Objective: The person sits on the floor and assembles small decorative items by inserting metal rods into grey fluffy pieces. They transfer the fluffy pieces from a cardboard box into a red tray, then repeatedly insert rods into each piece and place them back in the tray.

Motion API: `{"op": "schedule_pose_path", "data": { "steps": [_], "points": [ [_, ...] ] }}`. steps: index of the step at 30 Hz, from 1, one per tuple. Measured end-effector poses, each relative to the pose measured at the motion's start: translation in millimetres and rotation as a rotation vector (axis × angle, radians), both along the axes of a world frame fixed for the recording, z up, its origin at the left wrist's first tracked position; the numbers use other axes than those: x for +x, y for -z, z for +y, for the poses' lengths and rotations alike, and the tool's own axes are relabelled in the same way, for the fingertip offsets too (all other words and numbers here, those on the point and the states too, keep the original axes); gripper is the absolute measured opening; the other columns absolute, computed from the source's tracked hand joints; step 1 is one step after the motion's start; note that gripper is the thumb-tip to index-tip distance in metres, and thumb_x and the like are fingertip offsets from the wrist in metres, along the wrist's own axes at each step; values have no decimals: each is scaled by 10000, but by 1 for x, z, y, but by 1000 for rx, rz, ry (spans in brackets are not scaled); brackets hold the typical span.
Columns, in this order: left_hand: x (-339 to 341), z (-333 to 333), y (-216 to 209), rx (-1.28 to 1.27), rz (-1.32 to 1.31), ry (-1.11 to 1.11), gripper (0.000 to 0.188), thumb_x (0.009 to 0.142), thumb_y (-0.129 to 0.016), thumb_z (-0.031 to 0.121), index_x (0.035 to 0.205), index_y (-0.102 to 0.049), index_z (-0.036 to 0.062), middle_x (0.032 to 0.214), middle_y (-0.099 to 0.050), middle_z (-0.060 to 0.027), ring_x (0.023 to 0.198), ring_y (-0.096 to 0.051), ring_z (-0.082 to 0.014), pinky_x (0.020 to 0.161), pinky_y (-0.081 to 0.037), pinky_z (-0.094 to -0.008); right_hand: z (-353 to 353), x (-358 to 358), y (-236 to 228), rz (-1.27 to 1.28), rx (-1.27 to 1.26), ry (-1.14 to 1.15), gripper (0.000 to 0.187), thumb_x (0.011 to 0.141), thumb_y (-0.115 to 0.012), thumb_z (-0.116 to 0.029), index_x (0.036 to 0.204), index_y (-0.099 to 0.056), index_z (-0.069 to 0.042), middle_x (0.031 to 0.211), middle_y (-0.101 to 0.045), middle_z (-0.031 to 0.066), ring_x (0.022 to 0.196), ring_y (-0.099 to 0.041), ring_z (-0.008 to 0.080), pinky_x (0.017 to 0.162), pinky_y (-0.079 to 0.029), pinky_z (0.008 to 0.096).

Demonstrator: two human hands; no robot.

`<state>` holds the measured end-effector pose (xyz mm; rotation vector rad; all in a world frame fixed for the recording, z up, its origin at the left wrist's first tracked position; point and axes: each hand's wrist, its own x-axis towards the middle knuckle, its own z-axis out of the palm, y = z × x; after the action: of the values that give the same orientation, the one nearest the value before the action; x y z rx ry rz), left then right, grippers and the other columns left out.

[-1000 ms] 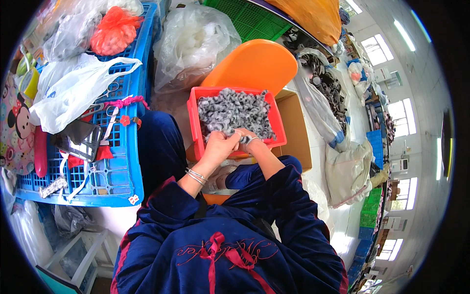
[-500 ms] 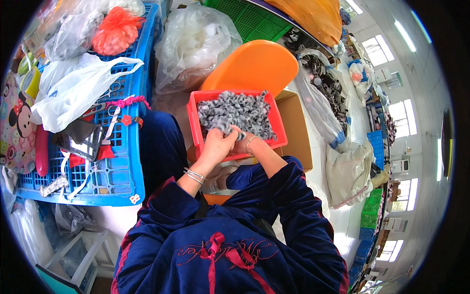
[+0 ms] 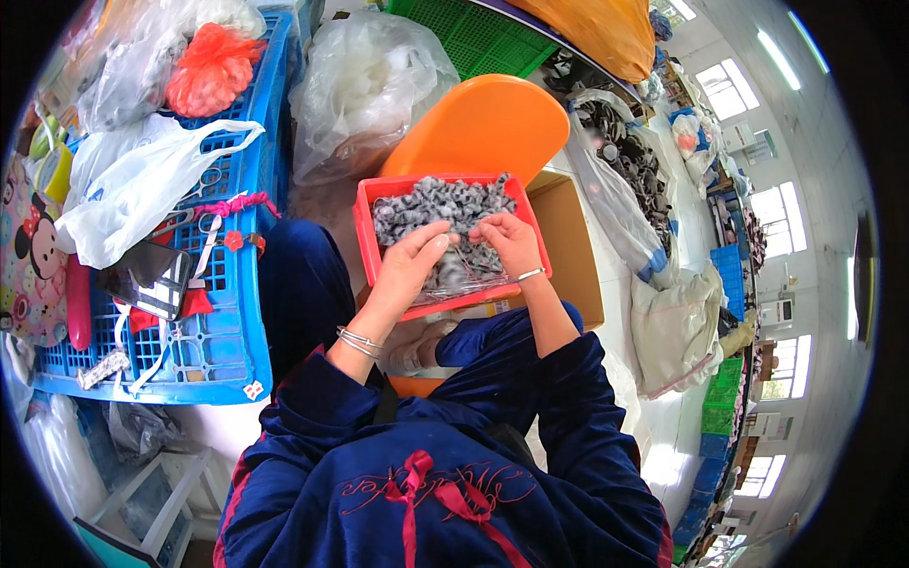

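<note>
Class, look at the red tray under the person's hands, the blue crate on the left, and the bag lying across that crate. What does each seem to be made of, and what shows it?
Red tray: likely moulded plastic; smooth, even colour, thin rim.
Blue crate: rigid plastic; moulded lattice walls.
White bag: thin plastic film; glossy, crumpled, slightly translucent.

This is a small factory floor or piecework workshop. A red tray (image 3: 365, 227) of small grey parts sits at the centre of the frame, with plastic crates (image 3: 227, 331) and bulging clear bags (image 3: 365, 80) crowding the upper left. Down the right edge run stacked green and blue crates (image 3: 724, 398), sacks of dark parts (image 3: 634, 161), high windows (image 3: 729, 90) and strip lights (image 3: 772, 43).
</note>
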<state>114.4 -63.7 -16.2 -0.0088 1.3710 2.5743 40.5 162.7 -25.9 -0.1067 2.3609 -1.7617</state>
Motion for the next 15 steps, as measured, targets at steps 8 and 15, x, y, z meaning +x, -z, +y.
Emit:
{"op": "schedule_pose_path", "data": {
  "steps": [8,15],
  "points": [
    [-6,13,18,85,-87,-143,280,915,-587,76,1189,-573,23,871,-683,-14,604,-464,-1,522,-363,-143,-12,-2,-34,-81,-241,175,164,988,-511,-177,1022,-575,-30,936,-693,114,851,-697,207,664,-553,282],
    [-6,12,34,183,-174,43,244,943,-577,153,1167,-563,58,902,-676,-63,604,-564,-55,502,-409,-170,-12,2,-45,-64,-511,144,169,1006,-472,-177,1050,-553,-36,983,-675,137,880,-690,252,678,-572,336]
  ]
}}
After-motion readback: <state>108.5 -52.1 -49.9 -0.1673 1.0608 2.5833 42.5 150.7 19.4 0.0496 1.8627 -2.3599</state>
